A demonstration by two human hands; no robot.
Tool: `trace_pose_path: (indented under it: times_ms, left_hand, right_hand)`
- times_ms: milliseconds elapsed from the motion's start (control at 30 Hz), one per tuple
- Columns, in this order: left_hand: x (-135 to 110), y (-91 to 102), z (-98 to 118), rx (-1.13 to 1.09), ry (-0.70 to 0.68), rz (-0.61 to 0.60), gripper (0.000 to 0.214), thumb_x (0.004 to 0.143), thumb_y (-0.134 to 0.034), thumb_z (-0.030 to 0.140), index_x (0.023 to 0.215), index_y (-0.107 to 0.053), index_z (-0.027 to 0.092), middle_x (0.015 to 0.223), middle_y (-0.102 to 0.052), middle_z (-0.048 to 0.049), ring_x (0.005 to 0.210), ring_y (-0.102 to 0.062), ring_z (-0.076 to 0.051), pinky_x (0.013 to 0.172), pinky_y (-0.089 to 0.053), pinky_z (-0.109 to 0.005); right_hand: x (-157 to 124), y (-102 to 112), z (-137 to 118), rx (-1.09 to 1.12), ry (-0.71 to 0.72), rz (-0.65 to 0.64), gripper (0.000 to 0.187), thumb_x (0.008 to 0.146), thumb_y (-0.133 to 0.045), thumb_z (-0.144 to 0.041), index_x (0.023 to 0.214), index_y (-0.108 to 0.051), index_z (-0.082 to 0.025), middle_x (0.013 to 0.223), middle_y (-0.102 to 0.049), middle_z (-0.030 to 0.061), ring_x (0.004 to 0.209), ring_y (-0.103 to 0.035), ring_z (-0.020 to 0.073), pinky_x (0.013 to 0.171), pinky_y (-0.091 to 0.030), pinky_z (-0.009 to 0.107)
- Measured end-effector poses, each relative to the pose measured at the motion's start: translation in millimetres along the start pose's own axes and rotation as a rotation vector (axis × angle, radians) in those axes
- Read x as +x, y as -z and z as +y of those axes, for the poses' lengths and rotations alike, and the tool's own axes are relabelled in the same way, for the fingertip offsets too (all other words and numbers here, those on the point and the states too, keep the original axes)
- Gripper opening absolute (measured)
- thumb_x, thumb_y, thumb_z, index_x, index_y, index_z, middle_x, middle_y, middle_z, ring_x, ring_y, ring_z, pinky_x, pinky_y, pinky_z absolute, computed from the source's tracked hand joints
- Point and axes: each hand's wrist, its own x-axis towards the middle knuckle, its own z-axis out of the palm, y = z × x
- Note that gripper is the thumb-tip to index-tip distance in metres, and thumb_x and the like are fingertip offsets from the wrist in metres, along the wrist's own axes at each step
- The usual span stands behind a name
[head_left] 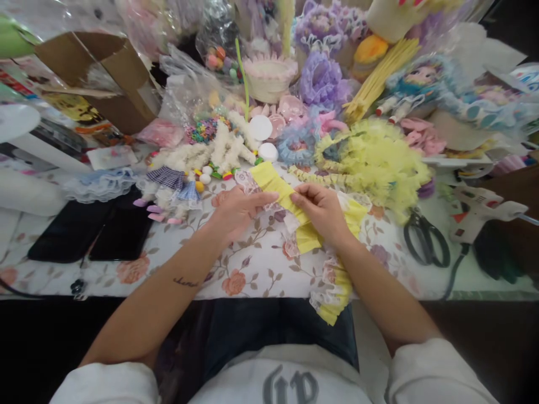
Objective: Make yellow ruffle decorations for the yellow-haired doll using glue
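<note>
A pleated yellow ribbon trim with a white lace edge runs between my two hands above the flowered tablecloth. My left hand pinches it near its upper left end, thumb stretched along the fabric. Fingers and thumb of my right hand are closed on the same strip a little to the right. From there the trim folds back under my right wrist, and a loose length hangs over the table's front edge. The left fingertips beneath the fabric are hidden.
Black-handled scissors and a glue gun lie at right. A yellow tulle heap sits behind my right hand. Two black phones rest at left, near small dressed dolls. A cardboard box and plastic bags crowd the back.
</note>
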Motion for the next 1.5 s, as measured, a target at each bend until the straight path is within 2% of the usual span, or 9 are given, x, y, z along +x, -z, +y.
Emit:
trace_pose_path:
  times_ms: [100, 167, 400, 533, 667, 933, 1100, 1267, 1500]
  left_hand:
    - [1, 10.3, 16, 0.020, -0.049, -0.068, 0.038, 0.069, -0.083, 0.038, 0.102, -0.075, 0.019, 0.095, -0.075, -0.0043, 0.084, -0.068, -0.017, 0.076, -0.056, -0.029]
    - [1, 16.5, 25, 0.115, -0.066, -0.060, 0.044, 0.072, -0.078, 0.047, 0.106, -0.074, 0.018, 0.096, -0.076, -0.0065, 0.081, -0.068, -0.018, 0.070, -0.055, -0.029]
    - [3, 19.4, 17, 0.630, -0.030, -0.133, 0.032, 0.067, -0.085, 0.033, 0.094, -0.076, 0.019, 0.087, -0.073, -0.0038, 0.074, -0.064, -0.013, 0.064, -0.048, -0.023]
    - [1, 11.6, 12, 0.749, 0.001, -0.085, 0.025, 0.068, -0.080, 0.037, 0.081, -0.075, 0.016, 0.068, -0.067, -0.0019, 0.057, -0.052, -0.010, 0.051, -0.035, -0.022]
    - [-1, 7.0, 12, 0.858, -0.063, -0.036, 0.026, 0.071, -0.075, 0.038, 0.082, -0.075, 0.015, 0.062, -0.062, -0.0004, 0.053, -0.044, -0.008, 0.050, -0.029, -0.022]
    - [-2, 8.1, 2, 0.947, -0.293, -0.007, 0.018, 0.077, -0.071, 0.034, 0.079, -0.075, 0.017, 0.067, -0.068, -0.0008, 0.058, -0.052, -0.011, 0.054, -0.038, -0.023]
    - [-5, 0.8, -2, 0.992, -0.483, 0.070, 0.008, 0.078, -0.068, 0.024, 0.077, -0.074, 0.020, 0.077, -0.075, -0.0016, 0.071, -0.063, -0.015, 0.068, -0.049, -0.026]
    - [-7, -5.1, -5, 0.963, -0.468, 0.134, 0.006, 0.077, -0.067, 0.021, 0.076, -0.073, 0.020, 0.078, -0.076, -0.0014, 0.072, -0.065, -0.016, 0.069, -0.050, -0.027]
    - [-9, -7.1, -8, 0.940, -0.457, 0.150, 0.007, 0.077, -0.067, 0.020, 0.078, -0.074, 0.019, 0.079, -0.076, -0.0012, 0.073, -0.065, -0.016, 0.070, -0.049, -0.027]
  right_hand:
    - [1, 7, -3, -0.135, 0.023, -0.075, 0.017, 0.081, -0.065, -0.032, 0.075, -0.065, -0.017, 0.067, -0.057, -0.0014, 0.060, -0.041, 0.0098, 0.057, -0.032, 0.026]
    - [0, 10, -6, -0.177, 0.021, -0.107, 0.016, 0.080, -0.065, -0.031, 0.075, -0.066, -0.016, 0.065, -0.056, -0.0019, 0.057, -0.039, 0.0092, 0.054, -0.029, 0.026]
    - [-5, 4, -9, -0.213, 0.014, -0.170, 0.014, 0.081, -0.066, -0.029, 0.078, -0.071, -0.016, 0.058, -0.052, -0.0043, 0.052, -0.032, 0.0078, 0.052, -0.027, 0.026]
    - [-5, 3, -7, -0.217, 0.048, -0.139, 0.013, 0.081, -0.066, -0.027, 0.077, -0.070, -0.016, 0.058, -0.051, -0.0047, 0.052, -0.032, 0.0077, 0.053, -0.028, 0.026]
    - [-5, 3, -5, -0.215, 0.061, -0.127, 0.014, 0.082, -0.065, -0.027, 0.078, -0.071, -0.016, 0.060, -0.054, -0.0040, 0.053, -0.034, 0.0079, 0.055, -0.030, 0.026]
    - [-6, 1, -5, -0.240, 0.073, -0.086, 0.014, 0.083, -0.063, -0.028, 0.077, -0.069, -0.016, 0.061, -0.059, -0.0022, 0.052, -0.038, 0.0090, 0.053, -0.031, 0.026]
    - [-9, -4, -1, -0.318, 0.237, 0.020, 0.010, 0.085, -0.062, -0.023, 0.077, -0.067, -0.019, 0.072, -0.067, 0.0017, 0.065, -0.055, 0.0140, 0.061, -0.040, 0.028]
    - [-12, -8, 1, -0.422, 0.397, 0.063, 0.013, 0.088, -0.058, -0.019, 0.077, -0.065, -0.021, 0.075, -0.067, 0.0026, 0.071, -0.059, 0.0159, 0.067, -0.044, 0.029]
    - [-12, -9, 1, -0.406, 0.408, 0.076, 0.014, 0.090, -0.059, -0.019, 0.078, -0.066, -0.020, 0.075, -0.068, 0.0023, 0.071, -0.061, 0.0154, 0.066, -0.045, 0.029]
